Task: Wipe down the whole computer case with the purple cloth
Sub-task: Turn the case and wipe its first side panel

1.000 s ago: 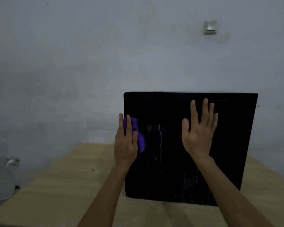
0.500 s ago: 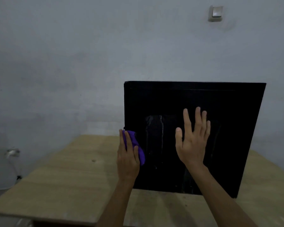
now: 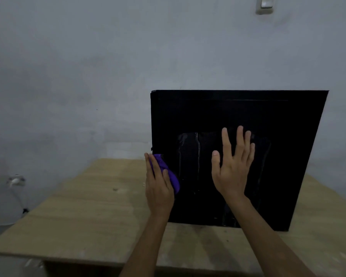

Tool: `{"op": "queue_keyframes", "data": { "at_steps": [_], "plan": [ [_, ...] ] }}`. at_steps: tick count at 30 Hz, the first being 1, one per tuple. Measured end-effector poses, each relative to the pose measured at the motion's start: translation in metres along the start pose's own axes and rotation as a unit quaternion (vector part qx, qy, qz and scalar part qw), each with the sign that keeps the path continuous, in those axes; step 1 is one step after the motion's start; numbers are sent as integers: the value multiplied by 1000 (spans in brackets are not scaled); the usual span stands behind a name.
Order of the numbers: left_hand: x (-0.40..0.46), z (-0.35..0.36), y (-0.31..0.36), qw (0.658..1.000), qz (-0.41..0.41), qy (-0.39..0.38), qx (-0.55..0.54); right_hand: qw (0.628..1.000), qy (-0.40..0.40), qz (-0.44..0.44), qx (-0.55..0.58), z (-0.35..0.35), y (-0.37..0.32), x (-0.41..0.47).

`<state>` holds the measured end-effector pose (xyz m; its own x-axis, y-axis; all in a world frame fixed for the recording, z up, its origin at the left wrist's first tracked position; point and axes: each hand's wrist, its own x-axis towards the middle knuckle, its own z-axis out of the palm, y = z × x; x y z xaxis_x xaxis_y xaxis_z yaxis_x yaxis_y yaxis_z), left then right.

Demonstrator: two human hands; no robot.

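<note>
— How many things are there, starting with the case?

— One computer case (image 3: 238, 160), a black glossy box standing upright on one wooden table (image 3: 84, 212), right of centre in the frame. Its big near panel shows pale streaks and faint reflections low down.

— And the cloth?

— One purple cloth (image 3: 171, 175), bunched up at the case's lower left edge, touching the panel. The left hand (image 3: 158, 188) presses it there with its fingers lying straight over it.

— The other hand?

— The right hand (image 3: 233, 168) lies flat on the middle of the panel, fingers straight and spread, holding nothing.

— Anything further out?

— One light switch (image 3: 265, 5) in the upper right, and one wall socket (image 3: 15, 180) with a cable at the lower left, both on the grey wall (image 3: 88, 66).
</note>
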<state>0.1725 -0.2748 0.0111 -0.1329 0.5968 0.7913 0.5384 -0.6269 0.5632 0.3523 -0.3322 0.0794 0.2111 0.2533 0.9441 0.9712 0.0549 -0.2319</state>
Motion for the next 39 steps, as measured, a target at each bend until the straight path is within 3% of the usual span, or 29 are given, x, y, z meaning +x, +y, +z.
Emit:
{"op": "queue_keyframes", "data": {
  "at_steps": [6, 11, 15, 23, 26, 30, 34, 39],
  "plan": [
    [-36, 2, -28, 999, 8, -28, 24, 1000, -10, 5, 11, -1, -2, -6],
    [-77, 1, -44, 995, -39, -81, 45, 999, -41, -1, 11, -2, -14, -43],
    [-76, -5, -34, 992, -57, -109, 30, 997, -78, -1, 6, -2, -20, -82],
    [-55, -1, -9, 991, -100, -88, -29, 991, -133, 5, 20, 2, -17, -130],
    [-67, -3, -19, 990, -79, -118, 11, 990, -140, 12, 30, 3, -13, -134],
    [-90, -11, -38, 961, -140, -203, 126, 988, -148, 25, 45, 3, -14, -139],
    [-100, -16, -51, 905, -175, -282, 268, 986, -155, 36, 56, 3, -14, -144],
    [-98, -20, -40, 851, -201, -325, 360, 983, -165, 41, 62, 1, -14, -151]
  ]
}}
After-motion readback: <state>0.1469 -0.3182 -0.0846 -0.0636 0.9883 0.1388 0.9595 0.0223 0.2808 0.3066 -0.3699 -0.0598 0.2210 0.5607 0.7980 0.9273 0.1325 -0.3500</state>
